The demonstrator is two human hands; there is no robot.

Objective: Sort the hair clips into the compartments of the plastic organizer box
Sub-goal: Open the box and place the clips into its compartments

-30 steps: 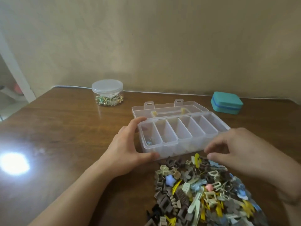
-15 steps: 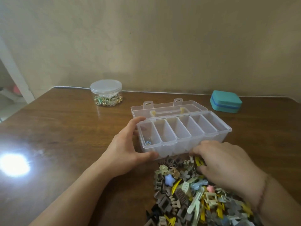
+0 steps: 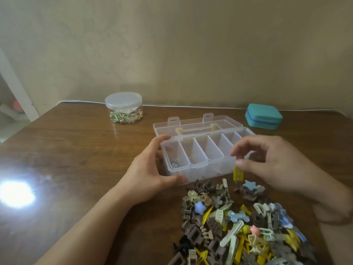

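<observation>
A bright glare spot (image 3: 16,194) sits on the dark brown wooden surface (image 3: 76,159) at far left, and beyond that edge a white frame (image 3: 17,87) slants up past a dim opening. Behind everything rises a plain beige wall (image 3: 191,44), with a thin white cable (image 3: 191,107) lying along the surface's back edge. Toward the back left stands a round clear jar (image 3: 123,108) with a closed lid, holding small gold and green trinkets. The left hand (image 3: 150,173) grips the left end of the clear plastic organizer box (image 3: 200,155), fingers curled over the far corner and thumb against the near wall; the box stands open, its lid lying flat behind it, and one small blue piece (image 3: 174,165) rests in the leftmost compartment. In front of the box, spreading rightward, lies the heap of hair clips (image 3: 238,226) in brown, beige, yellow and blue. The right hand (image 3: 273,163) hovers over the box's right end, pinching a yellow clip (image 3: 238,174) that hangs down before the front wall. A closed teal case (image 3: 263,116) rests at back right.
</observation>
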